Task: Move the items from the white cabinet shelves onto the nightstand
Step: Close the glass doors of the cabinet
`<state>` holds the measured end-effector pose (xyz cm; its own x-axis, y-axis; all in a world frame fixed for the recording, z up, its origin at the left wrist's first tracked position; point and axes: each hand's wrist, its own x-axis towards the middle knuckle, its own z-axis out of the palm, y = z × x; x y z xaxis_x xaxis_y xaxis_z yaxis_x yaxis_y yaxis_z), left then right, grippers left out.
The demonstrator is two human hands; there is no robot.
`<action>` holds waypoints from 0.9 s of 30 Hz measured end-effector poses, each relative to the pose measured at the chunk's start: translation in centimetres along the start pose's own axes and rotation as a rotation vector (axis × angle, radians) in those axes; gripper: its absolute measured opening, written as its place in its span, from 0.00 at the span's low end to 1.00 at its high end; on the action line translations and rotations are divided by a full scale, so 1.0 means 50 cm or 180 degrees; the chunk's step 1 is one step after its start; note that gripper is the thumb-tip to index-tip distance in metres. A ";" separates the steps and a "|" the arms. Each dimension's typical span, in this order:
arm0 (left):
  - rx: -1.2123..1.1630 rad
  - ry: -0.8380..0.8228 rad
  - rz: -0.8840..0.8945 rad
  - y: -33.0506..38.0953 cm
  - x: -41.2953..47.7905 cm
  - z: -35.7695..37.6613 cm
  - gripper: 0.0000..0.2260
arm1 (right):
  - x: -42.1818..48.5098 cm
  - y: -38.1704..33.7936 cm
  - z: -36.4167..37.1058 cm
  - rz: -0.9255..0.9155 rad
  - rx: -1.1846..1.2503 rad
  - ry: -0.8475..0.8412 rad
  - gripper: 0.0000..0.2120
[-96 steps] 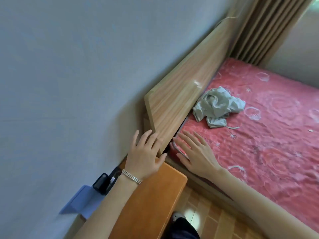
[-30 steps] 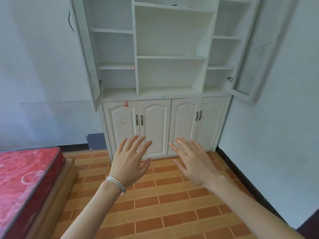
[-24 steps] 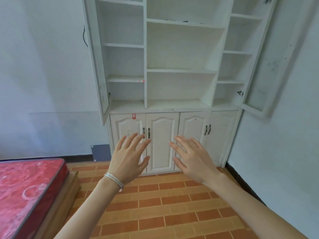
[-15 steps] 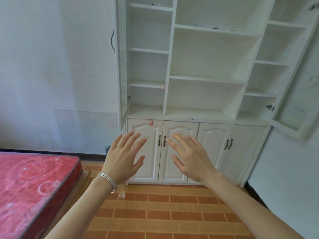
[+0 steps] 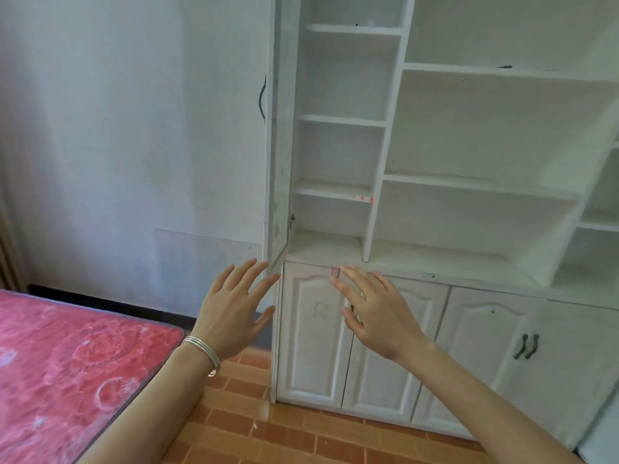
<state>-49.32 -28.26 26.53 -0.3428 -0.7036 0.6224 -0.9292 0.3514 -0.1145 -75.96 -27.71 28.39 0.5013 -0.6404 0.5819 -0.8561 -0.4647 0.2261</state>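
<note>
White walls and a tiled floor [image 5: 284,433] framed the cabinet [image 5: 385,182], its upper door [image 5: 276,162] swung wide. A dark speck [image 5: 504,67] on one shelf was too small to identify. The left hand [image 5: 231,316] and the right hand [image 5: 378,316] hovered released, fingers spread, holding nothing, with the shelves at 1 o'clock above them.

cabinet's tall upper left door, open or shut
Open: the door stands swung out, edge-on to the camera, baring the left shelves behind it.

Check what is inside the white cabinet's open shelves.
The shelves visible look bare, apart from a small dark speck. The shut lower doors hide whatever is behind them.
</note>
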 end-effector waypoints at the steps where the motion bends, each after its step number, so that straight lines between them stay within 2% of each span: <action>1: 0.0024 0.0025 -0.0020 -0.008 0.027 0.012 0.23 | 0.020 0.021 0.014 -0.0011 0.0018 0.0023 0.22; 8: 0.0207 0.0054 -0.0060 -0.062 0.159 0.100 0.23 | 0.141 0.134 0.121 -0.0151 0.0043 0.0094 0.22; 14: 0.0405 -0.0049 0.0018 -0.158 0.249 0.168 0.23 | 0.230 0.161 0.202 -0.0179 0.0139 0.0156 0.22; 27: 0.0456 -0.0023 0.0772 -0.416 0.487 0.345 0.27 | 0.453 0.178 0.371 0.0174 -0.0036 0.0211 0.22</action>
<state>-40.71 -63.34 30.73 -0.5581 -0.6142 0.5579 -0.8297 0.4196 -0.3681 -69.91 -57.73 29.09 0.4446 -0.6225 0.6441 -0.8836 -0.4229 0.2012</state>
